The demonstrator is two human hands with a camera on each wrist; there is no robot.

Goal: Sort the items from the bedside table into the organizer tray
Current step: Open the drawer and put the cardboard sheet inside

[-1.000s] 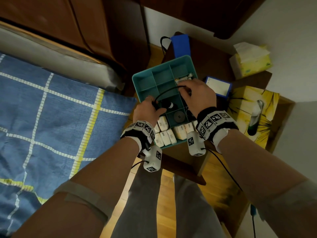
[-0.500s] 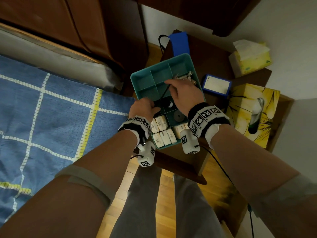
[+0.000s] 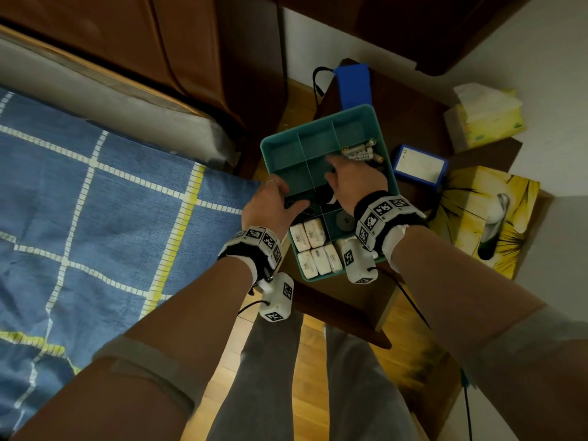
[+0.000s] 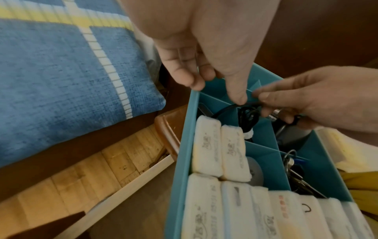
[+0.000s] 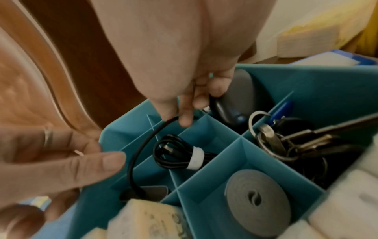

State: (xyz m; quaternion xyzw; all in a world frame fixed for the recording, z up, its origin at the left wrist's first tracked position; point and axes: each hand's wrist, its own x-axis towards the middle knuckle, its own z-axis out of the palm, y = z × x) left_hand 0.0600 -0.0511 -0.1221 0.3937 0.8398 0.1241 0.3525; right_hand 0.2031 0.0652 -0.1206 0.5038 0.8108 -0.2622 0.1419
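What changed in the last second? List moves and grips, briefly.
The left hand let go of the bundled black cable, which now lies in a middle compartment of the teal plastic organizer tray, and opened by the tray's left rim. The right hand still pinches the cable's loose strand. Tray, white packets and grey tape roll stayed put.

1. A dark wooden bedside surface [image 3: 410, 103] is seen beside the bed [image 3: 95, 202], above a wood-plank floor [image 3: 311, 361].
2. A teal organizer tray [image 3: 321, 125] is set on its near part.
3. A blue box [image 3: 354, 85] lies just behind the tray.
4. A white-topped blue box [image 3: 420, 163] is placed just right of the tray.
5. A tissue pack [image 3: 486, 119] appears to rest at the far right edge.
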